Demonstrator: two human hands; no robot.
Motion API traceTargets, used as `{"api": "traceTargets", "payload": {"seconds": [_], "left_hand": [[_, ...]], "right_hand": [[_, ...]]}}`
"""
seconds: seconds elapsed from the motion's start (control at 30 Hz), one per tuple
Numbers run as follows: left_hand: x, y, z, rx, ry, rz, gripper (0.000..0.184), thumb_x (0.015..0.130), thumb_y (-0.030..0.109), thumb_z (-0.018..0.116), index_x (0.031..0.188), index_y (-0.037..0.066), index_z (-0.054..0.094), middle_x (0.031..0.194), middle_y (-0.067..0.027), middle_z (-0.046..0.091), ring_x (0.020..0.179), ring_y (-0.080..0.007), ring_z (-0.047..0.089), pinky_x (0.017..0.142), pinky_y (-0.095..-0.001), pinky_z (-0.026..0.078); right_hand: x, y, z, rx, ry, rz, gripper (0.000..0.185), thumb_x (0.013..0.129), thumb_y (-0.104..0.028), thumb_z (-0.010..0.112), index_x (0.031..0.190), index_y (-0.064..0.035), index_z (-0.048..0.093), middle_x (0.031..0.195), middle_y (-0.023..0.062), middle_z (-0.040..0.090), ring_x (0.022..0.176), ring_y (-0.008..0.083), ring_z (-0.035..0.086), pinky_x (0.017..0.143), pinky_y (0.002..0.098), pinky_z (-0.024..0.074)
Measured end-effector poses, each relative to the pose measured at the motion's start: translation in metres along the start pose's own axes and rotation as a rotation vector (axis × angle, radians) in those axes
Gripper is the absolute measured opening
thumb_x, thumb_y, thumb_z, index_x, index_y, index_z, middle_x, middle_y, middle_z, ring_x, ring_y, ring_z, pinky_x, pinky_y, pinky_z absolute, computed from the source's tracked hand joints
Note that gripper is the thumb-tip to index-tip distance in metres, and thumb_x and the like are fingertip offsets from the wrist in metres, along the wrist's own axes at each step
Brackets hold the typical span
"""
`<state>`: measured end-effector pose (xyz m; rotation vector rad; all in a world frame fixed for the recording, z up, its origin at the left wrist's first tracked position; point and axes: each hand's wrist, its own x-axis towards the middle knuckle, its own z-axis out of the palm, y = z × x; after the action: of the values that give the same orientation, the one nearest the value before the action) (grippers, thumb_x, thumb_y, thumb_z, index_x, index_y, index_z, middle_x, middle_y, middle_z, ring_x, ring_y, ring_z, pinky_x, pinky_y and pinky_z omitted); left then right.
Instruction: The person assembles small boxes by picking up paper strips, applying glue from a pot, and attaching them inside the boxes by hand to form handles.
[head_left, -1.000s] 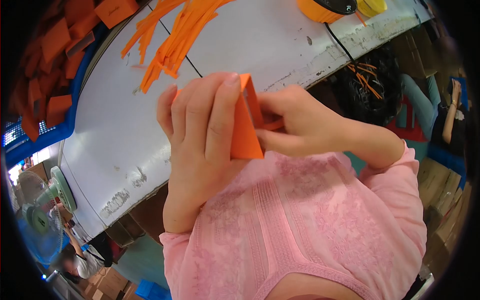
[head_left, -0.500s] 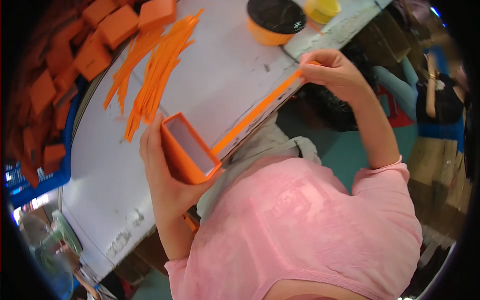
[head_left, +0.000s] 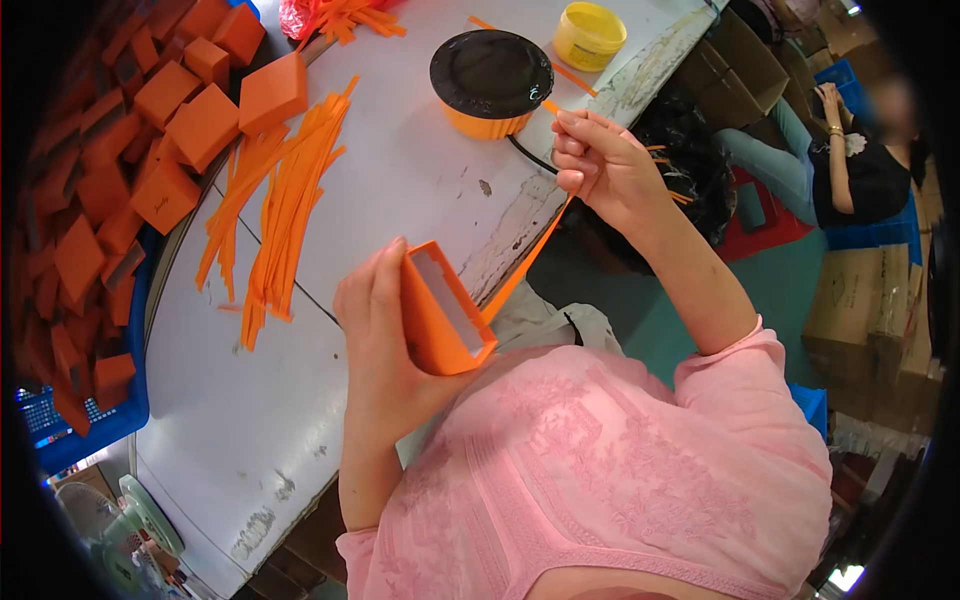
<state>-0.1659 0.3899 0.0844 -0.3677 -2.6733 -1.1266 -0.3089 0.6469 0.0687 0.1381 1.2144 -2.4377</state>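
My left hand [head_left: 380, 350] is wrapped round an orange box [head_left: 432, 318], whose open side shows a pale inside. From the box's lower end an orange strip [head_left: 528, 262] runs up to my right hand [head_left: 608, 165]. The fingers of my right hand are closed on this strip, and its tip sticks out above the thumb. Just left of that hand stands an orange pot with a black top [head_left: 490, 80]. A pile of loose orange strips [head_left: 290, 200] lies on the white table [head_left: 370, 150], beyond my left hand.
Many orange boxes [head_left: 200, 125] are heaped in a blue basket [head_left: 140, 370] at the left. A yellow tub [head_left: 590, 37] stands at the back. A fan [head_left: 120, 530] is at lower left. Cartons [head_left: 858, 300] and a seated person [head_left: 860, 170] are at the right.
My right hand drew the strip out from the box, then rose to beside the black-topped pot. My left hand turned the box so that its inside shows.
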Motion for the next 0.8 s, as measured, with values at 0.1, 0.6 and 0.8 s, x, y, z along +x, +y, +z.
{"api": "traceTargets", "payload": {"seconds": [0.1, 0.6, 0.8], "left_hand": [[0.009, 0.004, 0.008, -0.032, -0.024, 0.018, 0.119, 0.048, 0.021, 0.097, 0.149, 0.005, 0.036, 0.139, -0.0149, 0.046, 0.126, -0.0349, 0.045, 0.105, -0.0437, 0.040], [0.020, 0.002, 0.017, -0.043, -0.060, 0.021, 0.121, 0.046, 0.023, 0.097, 0.149, 0.005, 0.036, 0.138, -0.0149, 0.046, 0.127, -0.0360, 0.044, 0.105, -0.0455, 0.039], [0.019, 0.001, 0.016, -0.023, -0.060, 0.030, 0.121, 0.046, 0.023, 0.097, 0.149, 0.005, 0.036, 0.138, -0.0150, 0.046, 0.127, -0.0361, 0.044, 0.106, -0.0453, 0.039]], "right_hand": [[0.007, -0.002, -0.001, -0.016, 0.019, -0.039, 0.014, 0.098, -0.015, 0.064, 0.091, -0.0036, 0.062, 0.069, -0.0049, 0.041, 0.059, 0.0053, 0.038, 0.054, 0.0236, 0.0389], [0.025, 0.005, 0.015, -0.298, 0.177, -0.115, 0.033, 0.094, -0.023, 0.069, 0.074, -0.0155, 0.044, 0.064, -0.0078, 0.036, 0.053, 0.0025, 0.033, 0.052, 0.0237, 0.0402], [0.025, 0.003, 0.019, -0.369, 0.214, -0.114, 0.034, 0.093, -0.023, 0.067, 0.073, -0.0155, 0.041, 0.063, -0.0067, 0.039, 0.050, 0.0033, 0.034, 0.053, 0.0266, 0.0486]]}}
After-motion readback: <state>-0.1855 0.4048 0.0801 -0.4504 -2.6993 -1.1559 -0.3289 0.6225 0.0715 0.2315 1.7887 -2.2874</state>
